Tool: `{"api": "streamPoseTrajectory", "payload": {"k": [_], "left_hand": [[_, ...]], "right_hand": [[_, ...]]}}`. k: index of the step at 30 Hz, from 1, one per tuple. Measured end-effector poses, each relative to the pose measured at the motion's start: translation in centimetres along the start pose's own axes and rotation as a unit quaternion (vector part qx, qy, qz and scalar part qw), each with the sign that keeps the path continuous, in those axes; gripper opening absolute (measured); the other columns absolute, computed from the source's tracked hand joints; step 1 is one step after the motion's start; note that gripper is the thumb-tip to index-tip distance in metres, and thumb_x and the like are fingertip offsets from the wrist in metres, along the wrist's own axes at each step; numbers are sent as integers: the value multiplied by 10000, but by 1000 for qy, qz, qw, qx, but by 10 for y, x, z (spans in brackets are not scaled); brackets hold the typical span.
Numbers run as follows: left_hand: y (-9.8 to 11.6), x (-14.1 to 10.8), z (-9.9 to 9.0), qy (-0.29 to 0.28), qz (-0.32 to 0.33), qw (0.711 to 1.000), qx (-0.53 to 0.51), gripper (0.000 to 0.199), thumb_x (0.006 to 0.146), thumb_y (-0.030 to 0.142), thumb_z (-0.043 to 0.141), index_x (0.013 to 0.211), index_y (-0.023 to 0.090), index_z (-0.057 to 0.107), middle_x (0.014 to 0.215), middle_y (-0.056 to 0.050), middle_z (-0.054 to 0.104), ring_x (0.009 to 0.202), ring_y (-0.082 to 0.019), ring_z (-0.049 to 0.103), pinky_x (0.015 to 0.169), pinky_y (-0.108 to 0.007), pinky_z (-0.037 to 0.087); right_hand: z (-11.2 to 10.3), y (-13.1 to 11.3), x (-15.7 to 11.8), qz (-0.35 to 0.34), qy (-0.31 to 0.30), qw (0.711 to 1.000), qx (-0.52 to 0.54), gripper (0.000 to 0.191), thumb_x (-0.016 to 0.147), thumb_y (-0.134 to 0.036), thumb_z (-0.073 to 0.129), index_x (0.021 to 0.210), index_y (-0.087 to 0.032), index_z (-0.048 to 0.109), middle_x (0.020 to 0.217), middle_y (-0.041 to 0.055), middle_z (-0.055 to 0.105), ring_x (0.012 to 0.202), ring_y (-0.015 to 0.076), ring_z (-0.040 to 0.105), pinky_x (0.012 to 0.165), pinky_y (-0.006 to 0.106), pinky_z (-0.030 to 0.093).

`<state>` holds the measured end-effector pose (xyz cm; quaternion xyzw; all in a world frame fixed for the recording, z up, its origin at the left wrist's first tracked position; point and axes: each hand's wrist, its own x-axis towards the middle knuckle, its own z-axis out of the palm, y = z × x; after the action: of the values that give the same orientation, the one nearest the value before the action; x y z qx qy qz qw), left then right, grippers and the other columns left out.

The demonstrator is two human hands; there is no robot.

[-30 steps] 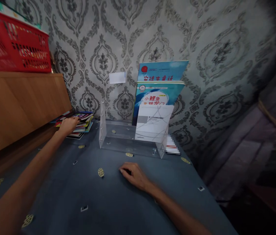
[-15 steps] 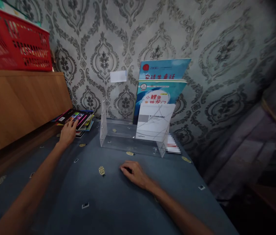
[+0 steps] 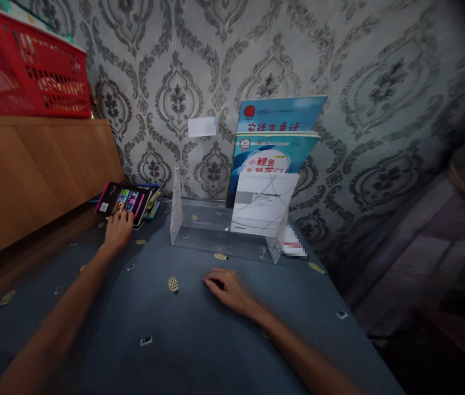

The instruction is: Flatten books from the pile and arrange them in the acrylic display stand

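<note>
At the left back, my left hand (image 3: 119, 229) has its fingers over the near edge of a black book (image 3: 113, 198) with pink trim and colourful pictures; the thumb is hard to see. Under that book lies a small stack of books (image 3: 152, 207). My right hand (image 3: 230, 289) rests on the table cover with its fingers curled together and nothing visible in them. Behind it stands a clear acrylic rack (image 3: 177, 211). On the rack's right side lean a white booklet (image 3: 263, 211), a teal book (image 3: 252, 156) and a taller blue book (image 3: 285, 112).
A dark blue cover (image 3: 183, 351) with pineapple prints lies over the table. Left is a wooden cabinet (image 3: 38, 170) carrying a red basket (image 3: 59, 82). Patterned wallpaper (image 3: 166, 33) rises behind. A pixelated item (image 3: 293, 244) lies right of the rack; a curtain (image 3: 413, 247) hangs at the right.
The black book has shifted and turned slightly on the stack, showing more of its cover, as my left hand slid toward its near edge. My right hand has stayed in place.
</note>
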<state>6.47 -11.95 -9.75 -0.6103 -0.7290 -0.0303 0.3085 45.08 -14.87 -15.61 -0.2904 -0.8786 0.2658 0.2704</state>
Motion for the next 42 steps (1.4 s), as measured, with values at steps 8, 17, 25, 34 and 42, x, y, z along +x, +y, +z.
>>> {"api": "streamPoseTrajectory", "payload": {"k": [8,17,25,34,42], "left_hand": [[8,-13,-5,-74,-2,997,-1,379,955,148,309,1166,51,609,1113,-256,616,1040,-362,646,726,-424,564],[13,-37,-6,-133,-9,991,-4,369,952,170,327,1181,65,597,1141,-246,628,999,-329,693,723,-394,575],[10,-53,-13,-167,13,986,7,439,960,104,242,1198,36,604,1153,-274,635,1016,-354,690,741,-427,570],[14,-62,-27,-216,65,974,10,436,937,66,283,1143,44,666,1117,-257,688,999,-333,707,799,-415,553],[17,-73,-34,-239,121,963,-16,338,893,103,424,1001,110,744,1015,-228,732,1034,-321,703,904,-422,530]], "right_hand": [[-1,-1,0,-1,1,1000,5,265,948,-237,492,890,-172,742,822,53,719,713,163,628,688,271,464],[-1,0,0,1,-1,1000,10,278,949,-243,494,905,-160,755,851,69,734,731,165,639,692,270,456],[2,1,0,2,4,1000,8,263,951,-244,500,905,-164,746,849,68,732,748,169,649,697,272,464],[1,0,0,-5,-3,1000,-5,268,958,-249,493,896,-173,743,848,67,727,761,176,647,726,282,473],[3,2,0,-4,-3,1000,-1,240,955,-223,514,901,-161,740,869,66,726,755,165,636,716,274,465]]}}
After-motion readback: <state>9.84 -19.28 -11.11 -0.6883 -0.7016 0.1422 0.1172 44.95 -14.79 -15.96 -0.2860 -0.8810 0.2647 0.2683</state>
